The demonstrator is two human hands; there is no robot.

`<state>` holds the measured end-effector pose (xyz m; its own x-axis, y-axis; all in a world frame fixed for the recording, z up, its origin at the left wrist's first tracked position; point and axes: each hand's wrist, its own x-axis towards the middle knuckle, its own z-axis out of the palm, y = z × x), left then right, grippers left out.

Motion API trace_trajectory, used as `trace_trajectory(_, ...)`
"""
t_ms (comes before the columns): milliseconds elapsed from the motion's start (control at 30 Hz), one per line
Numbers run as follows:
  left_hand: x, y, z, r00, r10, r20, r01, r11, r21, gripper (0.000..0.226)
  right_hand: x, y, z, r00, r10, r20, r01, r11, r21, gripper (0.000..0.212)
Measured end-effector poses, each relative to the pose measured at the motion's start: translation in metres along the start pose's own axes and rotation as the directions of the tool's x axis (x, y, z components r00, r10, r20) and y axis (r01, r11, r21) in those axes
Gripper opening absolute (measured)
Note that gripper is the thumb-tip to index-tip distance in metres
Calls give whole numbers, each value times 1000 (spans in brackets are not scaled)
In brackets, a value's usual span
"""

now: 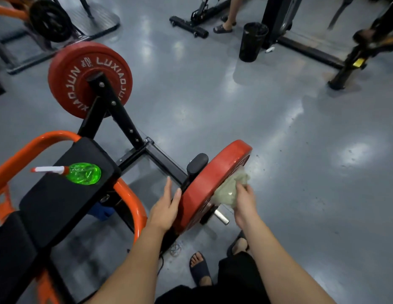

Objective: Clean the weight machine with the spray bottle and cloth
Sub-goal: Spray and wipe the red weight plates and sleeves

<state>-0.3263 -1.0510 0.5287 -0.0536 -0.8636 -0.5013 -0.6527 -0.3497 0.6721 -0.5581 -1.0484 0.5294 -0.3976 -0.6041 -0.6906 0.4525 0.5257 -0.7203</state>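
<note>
Fingers (pixel 241 189) of right hand (pixel 246 200) curl round the pale green cloth (pixel 228 190) and press it on the outer face of the near red plate (pixel 202 185). Left hand (pixel 166 205) is flat, its fingers straight, tips against the plate's inner rim. Steel bar end (pixel 222 217) juts from the hub just below the cloth. Black roller pad (pixel 197 163) sits close behind the plate. Orange frame tube (pixel 131 196) runs between the left hand and the seat pad (pixel 59 194). Spray bottle (pixel 83 174), green, rests on that pad, well left of both hands. Second red plate (pixel 90 77) is farther along the weight machine. Black bin (pixel 252 41) and another person's sandalled foot (pixel 223 29) are far across the grey floor (pixel 300 161).
</note>
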Motion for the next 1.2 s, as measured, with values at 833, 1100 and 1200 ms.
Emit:
trace_trajectory(833, 62, 127, 44, 958, -37, -284, 59, 996, 71, 64, 25, 23, 7, 1000, -11, 10, 14, 931, -365, 16)
trace_trajectory(1100, 61, 113, 39, 969, -42, -242, 57, 997, 56, 58, 60, -31, 9, 968, -126, -217, 130, 992, 4, 29)
trace_trajectory(1200, 59, 107, 35, 980, -48, -192, 59, 997, 54, 63, 71, -36, 13, 957, -171, -235, 163, 985, -53, 23)
